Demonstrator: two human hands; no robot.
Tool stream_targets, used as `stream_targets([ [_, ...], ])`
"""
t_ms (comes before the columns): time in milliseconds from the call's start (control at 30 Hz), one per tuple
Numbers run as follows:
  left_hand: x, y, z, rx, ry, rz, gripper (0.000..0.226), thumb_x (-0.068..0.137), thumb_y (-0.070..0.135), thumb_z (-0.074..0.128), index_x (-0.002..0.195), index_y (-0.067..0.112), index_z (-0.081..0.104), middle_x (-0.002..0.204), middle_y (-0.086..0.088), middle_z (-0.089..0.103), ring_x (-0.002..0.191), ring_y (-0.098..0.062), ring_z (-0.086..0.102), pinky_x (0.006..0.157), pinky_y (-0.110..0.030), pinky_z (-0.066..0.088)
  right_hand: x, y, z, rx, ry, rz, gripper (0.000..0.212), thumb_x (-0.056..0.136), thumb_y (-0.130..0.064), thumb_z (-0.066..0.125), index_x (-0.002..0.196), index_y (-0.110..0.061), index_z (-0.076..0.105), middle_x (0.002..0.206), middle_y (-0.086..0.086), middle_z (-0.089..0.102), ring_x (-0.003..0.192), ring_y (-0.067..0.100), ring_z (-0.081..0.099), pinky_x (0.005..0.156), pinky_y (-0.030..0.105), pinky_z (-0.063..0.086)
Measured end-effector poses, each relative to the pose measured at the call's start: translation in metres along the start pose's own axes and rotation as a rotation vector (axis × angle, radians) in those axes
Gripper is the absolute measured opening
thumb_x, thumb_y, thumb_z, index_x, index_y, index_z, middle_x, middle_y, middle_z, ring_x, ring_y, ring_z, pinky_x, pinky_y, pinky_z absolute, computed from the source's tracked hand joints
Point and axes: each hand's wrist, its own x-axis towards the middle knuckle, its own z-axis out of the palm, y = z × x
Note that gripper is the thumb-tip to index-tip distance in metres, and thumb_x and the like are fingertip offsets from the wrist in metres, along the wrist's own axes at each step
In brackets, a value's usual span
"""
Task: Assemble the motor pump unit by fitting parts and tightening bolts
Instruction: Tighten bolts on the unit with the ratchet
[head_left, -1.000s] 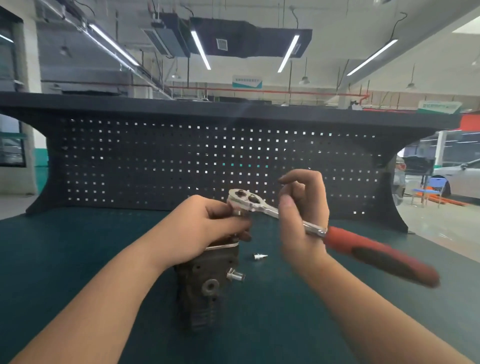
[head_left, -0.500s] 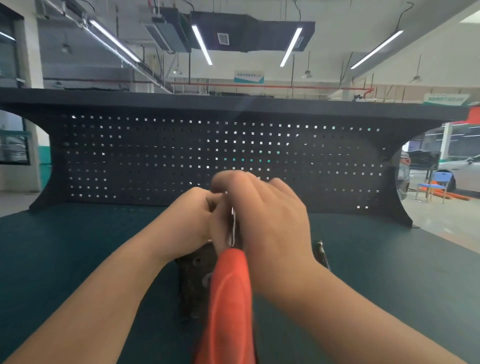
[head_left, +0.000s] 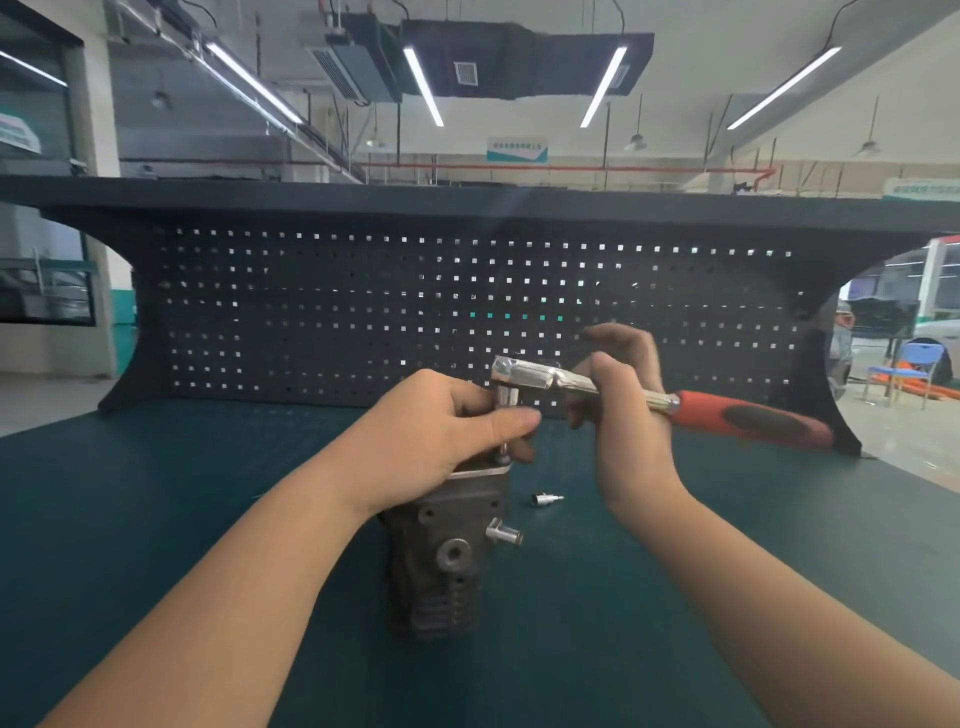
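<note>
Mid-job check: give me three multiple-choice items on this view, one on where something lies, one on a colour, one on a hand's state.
1. Where does the loose socket bit lie?
A. on the mat right of the pump body
B. on the pegboard shelf
C. in the left hand

2. What colour is the ratchet wrench handle?
A. blue
B. red with black
C. yellow

3. What is the left hand doing?
A. lying flat on the mat
B. hanging idle
C. gripping the socket under the ratchet head, atop the pump body

Key: 1 A, it lies on the green mat beside the body. 2 B, the grip is red with a black inlay. 3 C, its fingers curl round the socket.
</note>
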Motion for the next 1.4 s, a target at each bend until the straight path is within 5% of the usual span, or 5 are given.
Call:
stream_targets([
  [267, -0.001, 0.003, 0.001, -0.077, -0.034, 0.108, 0.037, 0.082, 0.016, 0.067, 0.051, 0.037, 0.068, 0.051, 0.019, 0.060, 0.049, 0.010, 0.050, 0.049, -0.005, 0.037, -0.031, -0.044, 0.025, -0.888, -0.109, -1.066, 0.022, 0.072, -0.019, 0.043, 0.094, -0.020, 0.045, 0.058, -0.012, 0.044, 0.062, 0.014, 0.037, 0.057, 0.034, 0.034],
  [700, -0.002, 0.003, 0.000, -0.022, 0.002, 0.010, 0.028, 0.079, 0.058, 0.065, 0.083, 0.034, 0.078, 0.085, 0.012, 0.076, 0.089, -0.004, 0.069, 0.088, -0.028, 0.048, 0.006, 0.014, -0.004, 0.045, -0.148, 0.253, 0.019, 0.074, -0.041, 0.049, 0.076, -0.027, 0.062, 0.059, -0.004, 0.049, 0.051, 0.011, 0.042, 0.053, 0.028, 0.035],
  [967, -0.004, 0.012, 0.002, -0.163, -0.039, 0.069, 0.004, 0.077, 0.032, 0.076, 0.073, 0.034, 0.077, 0.071, 0.012, 0.074, 0.066, 0.006, 0.064, 0.060, -0.006, 0.044, -0.024, -0.039, 0.015, -0.614, -0.063, -0.641, 0.021, 0.076, -0.025, 0.038, 0.092, -0.035, 0.047, 0.049, -0.015, 0.040, 0.049, 0.003, 0.045, 0.049, 0.025, 0.040],
  [1067, -0.005, 0.009, 0.001, -0.071, -0.019, 0.121, 0.045, 0.083, 0.008, 0.063, 0.049, 0.038, 0.067, 0.049, 0.021, 0.060, 0.048, 0.013, 0.050, 0.048, -0.002, 0.036, -0.035, -0.046, 0.026, -0.879, -0.141, -0.917, 0.023, 0.074, -0.023, 0.045, 0.097, -0.026, 0.044, 0.055, -0.024, 0.020, 0.060, 0.000, 0.029, 0.054, 0.024, 0.033],
  [1400, -0.004, 0.007, -0.001, -0.100, -0.033, 0.015, 0.029, 0.071, 0.054, 0.064, 0.081, 0.031, 0.079, 0.078, 0.013, 0.075, 0.065, 0.008, 0.061, 0.064, -0.007, 0.042, -0.005, -0.009, -0.006, -0.177, -0.074, -0.160, 0.025, 0.072, -0.036, 0.047, 0.085, -0.015, 0.055, 0.054, -0.014, 0.040, 0.052, 0.007, 0.036, 0.051, 0.019, 0.033],
])
